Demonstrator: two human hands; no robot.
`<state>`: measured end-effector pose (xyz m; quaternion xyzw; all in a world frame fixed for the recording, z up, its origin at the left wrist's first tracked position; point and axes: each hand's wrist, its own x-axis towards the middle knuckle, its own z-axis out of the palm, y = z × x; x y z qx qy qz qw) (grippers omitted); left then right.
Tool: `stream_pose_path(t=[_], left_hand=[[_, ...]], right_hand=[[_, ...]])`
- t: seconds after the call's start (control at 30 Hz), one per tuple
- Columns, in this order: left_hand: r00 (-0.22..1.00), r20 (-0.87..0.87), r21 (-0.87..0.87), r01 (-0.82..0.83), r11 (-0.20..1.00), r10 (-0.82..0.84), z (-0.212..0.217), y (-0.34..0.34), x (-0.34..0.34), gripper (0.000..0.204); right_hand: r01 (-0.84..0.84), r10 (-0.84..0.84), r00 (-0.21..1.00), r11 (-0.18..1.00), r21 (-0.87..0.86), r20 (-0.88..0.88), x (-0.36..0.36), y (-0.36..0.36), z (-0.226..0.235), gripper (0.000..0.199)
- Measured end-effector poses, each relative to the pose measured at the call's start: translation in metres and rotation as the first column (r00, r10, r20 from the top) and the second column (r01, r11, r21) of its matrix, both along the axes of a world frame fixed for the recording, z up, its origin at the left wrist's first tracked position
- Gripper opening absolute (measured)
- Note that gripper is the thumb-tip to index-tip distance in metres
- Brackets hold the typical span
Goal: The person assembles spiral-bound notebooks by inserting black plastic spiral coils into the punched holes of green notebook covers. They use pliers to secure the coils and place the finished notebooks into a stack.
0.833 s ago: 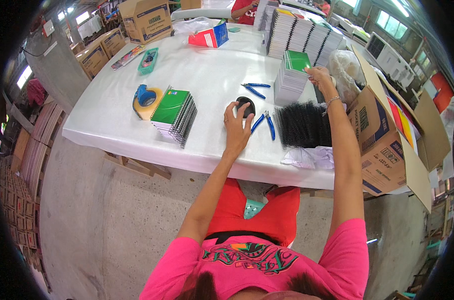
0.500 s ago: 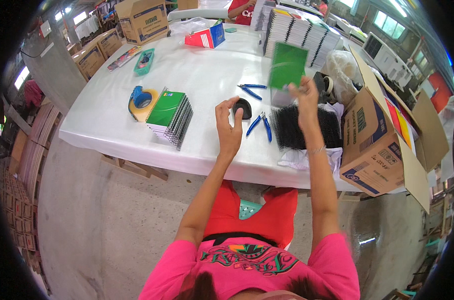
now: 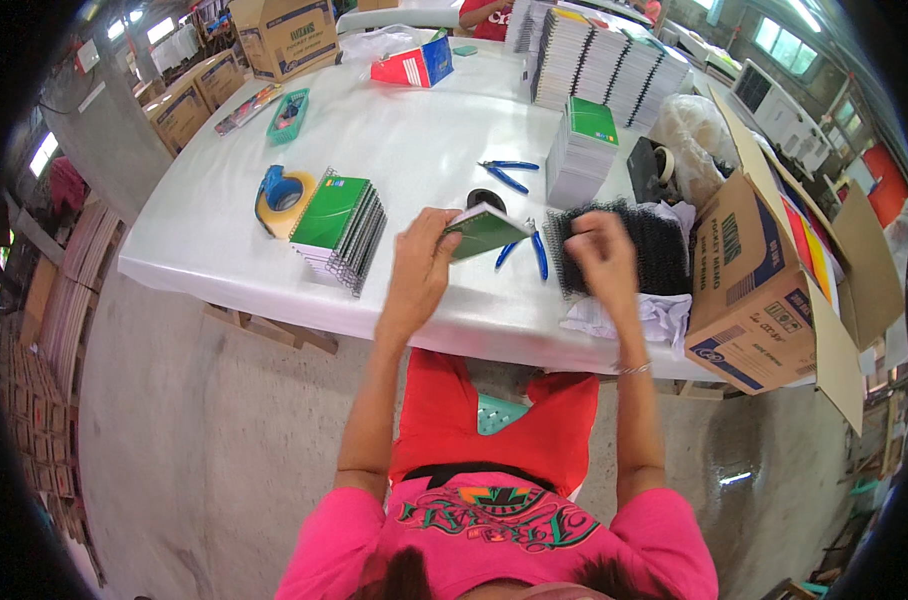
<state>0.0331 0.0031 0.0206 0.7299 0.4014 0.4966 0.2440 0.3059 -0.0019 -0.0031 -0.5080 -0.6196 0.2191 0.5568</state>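
Observation:
My left hand (image 3: 421,262) grips a small green-covered notebook (image 3: 489,232) by its left end, tilted above the table. Over a pile of black spiral binding coils (image 3: 649,250), my right hand (image 3: 604,250) has its fingers curled in; motion blurs them, and what they pinch is hidden. Behind the notebook lies a round black object (image 3: 485,198), partly covered. Blue-handled cutters (image 3: 539,255) rest between my hands, and a second pair (image 3: 509,175) lies farther back. A stack of green-topped pads without visible coils (image 3: 577,165) stands beyond the coils.
Coil-bound green notebooks (image 3: 336,215) are stacked at left, beside a tape roll in a blue dispenser (image 3: 284,197). An open carton (image 3: 744,290) stands at right. Tall notebook stacks (image 3: 599,70), a teal basket (image 3: 288,117) and a red-blue box (image 3: 412,66) sit farther back.
The green notebook has come down from the stack at right and passed from my right hand into my left. My right hand has moved down over the coils.

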Motion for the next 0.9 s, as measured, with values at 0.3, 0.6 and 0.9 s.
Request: stream_pose_path(t=[0.3,0.6,0.9], left_hand=[[0.731,-0.621,0.207,-0.196,0.959,0.284,-0.040,0.000,-0.029,0.021],[0.792,-0.515,0.171,-0.280,0.945,0.328,-0.056,-0.007,-0.013,0.030],[0.779,-0.370,0.289,-0.420,0.860,0.505,-0.077,0.004,0.004,0.054]], right_hand=[[0.676,-0.452,0.546,0.735,-0.052,0.706,0.125,-0.008,-0.014,0.041],[0.720,-0.451,0.469,0.694,-0.033,0.759,0.113,-0.025,-0.026,0.044],[0.617,-0.486,0.562,0.785,0.053,0.669,0.109,-0.027,-0.034,0.028]])
